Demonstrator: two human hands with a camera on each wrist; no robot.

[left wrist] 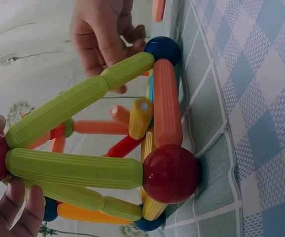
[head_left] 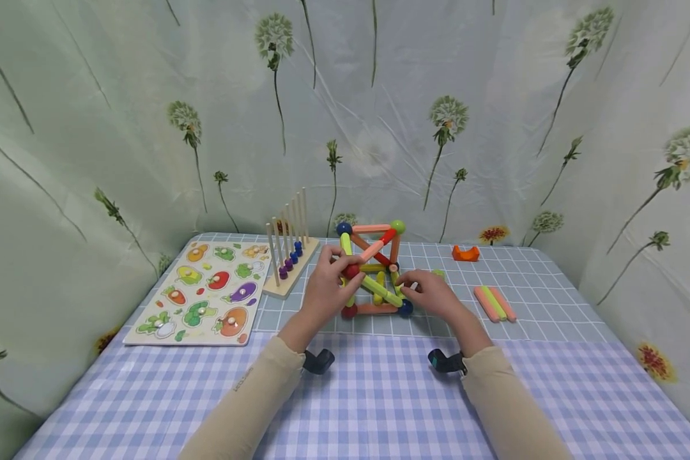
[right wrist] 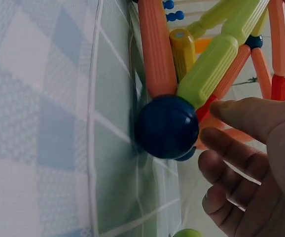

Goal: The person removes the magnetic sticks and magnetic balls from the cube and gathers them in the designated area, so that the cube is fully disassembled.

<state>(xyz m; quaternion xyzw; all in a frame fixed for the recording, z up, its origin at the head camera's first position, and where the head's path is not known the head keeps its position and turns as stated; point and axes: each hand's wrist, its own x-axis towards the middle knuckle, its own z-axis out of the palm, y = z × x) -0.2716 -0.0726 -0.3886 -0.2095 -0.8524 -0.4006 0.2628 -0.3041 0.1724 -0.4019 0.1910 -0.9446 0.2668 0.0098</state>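
A magnetic stick-and-ball frame [head_left: 379, 309] of coloured rods and balls stands on the table. My left hand [head_left: 328, 281] pinches the red ball [head_left: 351, 271] at its upper front corner, and lime rods [left wrist: 78, 168] run down from that ball. At the lower right corner sits a dark blue ball [right wrist: 167, 127], where an orange rod [right wrist: 157, 49] and a lime rod [right wrist: 209, 69] meet. Beside this corner is my right hand [head_left: 431, 297], its fingers loosely bent and thumb apart from the forefinger. A yellow rod [left wrist: 140, 118] stands inside the frame.
Left of the frame are a wooden peg stand [head_left: 282, 287] with blue and purple beads and a vegetable knob puzzle board [head_left: 167, 291]. To the right lie an orange curved piece [head_left: 466, 254] and three loose rods [head_left: 494, 303]. A lime ball [head_left: 439, 273] sits behind my right hand.
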